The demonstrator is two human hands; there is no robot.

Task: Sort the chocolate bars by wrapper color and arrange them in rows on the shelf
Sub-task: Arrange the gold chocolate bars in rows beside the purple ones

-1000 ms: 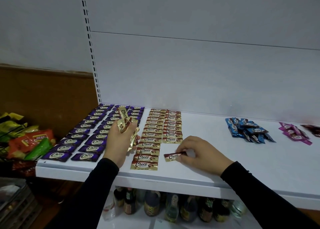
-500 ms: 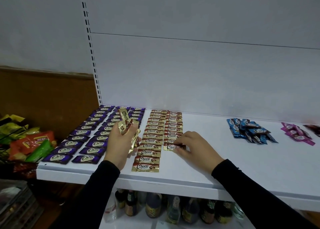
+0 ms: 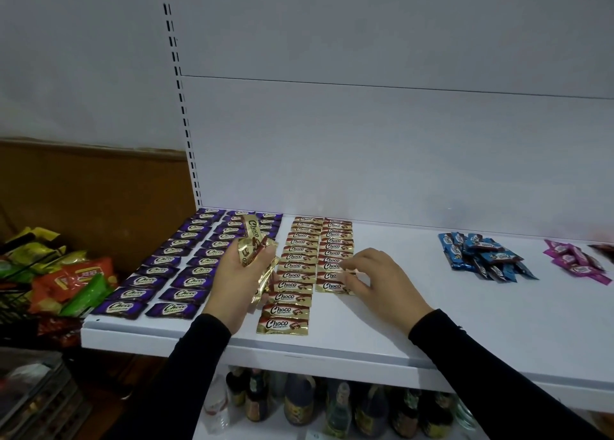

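Purple Choco bars laid in three finished-looking rows at left end of white shelf, back wall to front edge. Gold Choco bars in two rows just beside: left one reaches nearly to front edge, right one stops short of it.

Left hand raised over gap between purple and gold, fingers curled round a bundle of gold bars. Right hand low on shelf, fingertips on nearest bar of shorter gold row; fingers loosely bent, apparently squaring that bar into line rather than gripping it.

Judged roughly half done: purple sorted, gold second row part-filled with bundle left to lay. Blue bars heaped loose toward right end, pink bars heaped further right, one dark wrapper at frame edge. None of these rowed yet.

Shelf backed by white panels with slotted upright. Brown wall to left; basket of green and orange snack packets beside shelf's left end. Bottles on the level below.
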